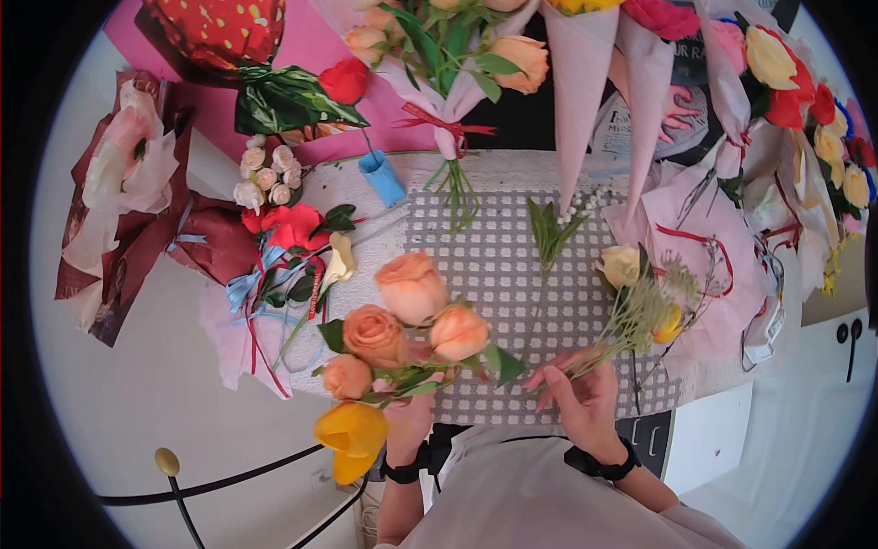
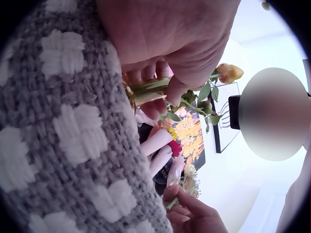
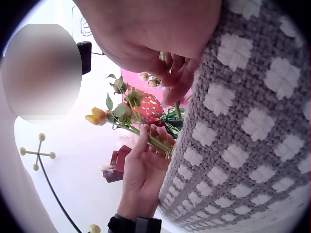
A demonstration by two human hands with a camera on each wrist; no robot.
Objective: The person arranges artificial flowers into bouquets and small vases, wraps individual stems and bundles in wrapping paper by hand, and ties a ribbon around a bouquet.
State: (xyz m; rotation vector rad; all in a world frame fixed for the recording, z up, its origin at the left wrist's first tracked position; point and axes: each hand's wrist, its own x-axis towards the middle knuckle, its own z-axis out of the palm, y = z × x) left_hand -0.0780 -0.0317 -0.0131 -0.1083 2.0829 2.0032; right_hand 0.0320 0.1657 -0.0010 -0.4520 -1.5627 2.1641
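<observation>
My left hand (image 1: 409, 427) grips a bunch of stems (image 2: 150, 91) near the front edge of the checked cloth (image 1: 540, 329). Several peach roses (image 1: 412, 288) and a yellow tulip (image 1: 350, 439) fan out from this hand to the left. To its right, my right hand (image 1: 585, 403) pinches the stems of a feathery green sprig (image 1: 645, 316) between thumb and fingers. The sprig tilts up to the right, over the cloth. In the right wrist view, a green stem (image 3: 178, 110) shows below the right fingers. The two hands are apart, both low over the cloth.
A tied bouquet (image 1: 448, 137) lies at the back, beside a blue roll (image 1: 381, 178). Pale paper cones (image 1: 579, 91) stand behind. A white flower (image 1: 622, 265) and a leafy sprig (image 1: 547, 233) lie on the cloth. Red-brown wrapped flowers (image 1: 137, 183) are left, pink paper (image 1: 704, 238) right.
</observation>
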